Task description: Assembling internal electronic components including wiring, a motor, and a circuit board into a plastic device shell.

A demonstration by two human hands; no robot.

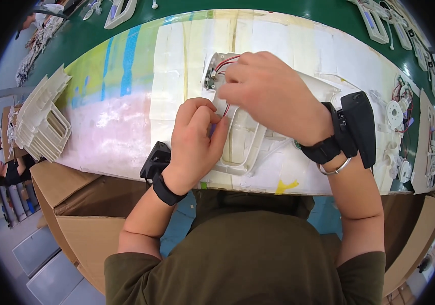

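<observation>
A white plastic housing (252,161) with a rounded rectangular opening lies on the table in front of me. At its far end a small circuit part (210,76) sits in a recess, and red and black wires (223,63) loop from it under my right hand. My left hand (197,134) is closed, thumb and fingertips pinching a red wire (227,109) above the opening. My right hand (271,94) is curled just above and right of it, over the housing. Its fingertips are pressed together, and what they hold is hidden.
At the left edge of the table stand stacked white plastic housings (44,119). White reels (394,114) and loose wires lie on the right. Open cardboard boxes (90,229) flank me below the table. Beyond it, a green surface (319,10) carries more white parts. Other people are at far left.
</observation>
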